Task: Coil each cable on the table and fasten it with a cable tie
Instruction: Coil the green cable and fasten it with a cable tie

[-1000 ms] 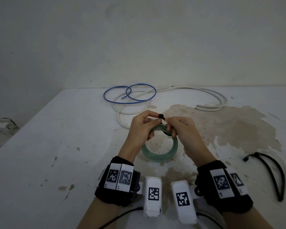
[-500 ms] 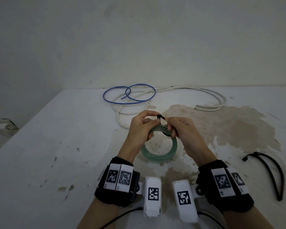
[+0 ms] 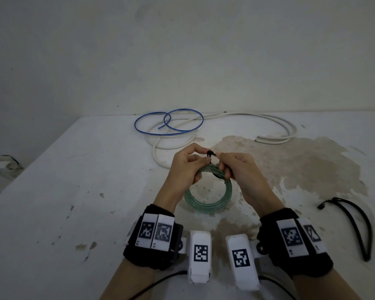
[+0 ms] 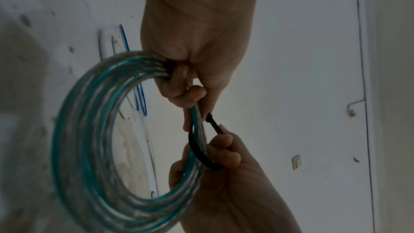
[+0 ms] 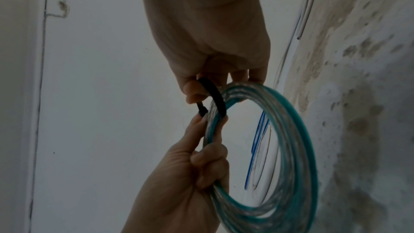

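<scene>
The green coiled cable (image 3: pixel 208 197) is held up above the tabletop (image 3: pixel 74 169), near the middle, with both hands at its far edge. The left hand (image 3: pixel 186 167) has its fingers curled round the bundled loops, and its thumb and forefinger pinch the head of the black cable tie (image 3: pixel 210 153). The right hand (image 3: pixel 240 169) pinches the tie's strap, which loops loosely round the coil. Compared with half a second and a second ago, little differs: both grips are closed as before, and the coil sits at much the same height. The blue cable (image 3: pixel 169 123) and the white cable (image 3: pixel 268 126) lie uncoiled at the far side, and a black cable (image 3: pixel 355 224) lies at the right.
</scene>
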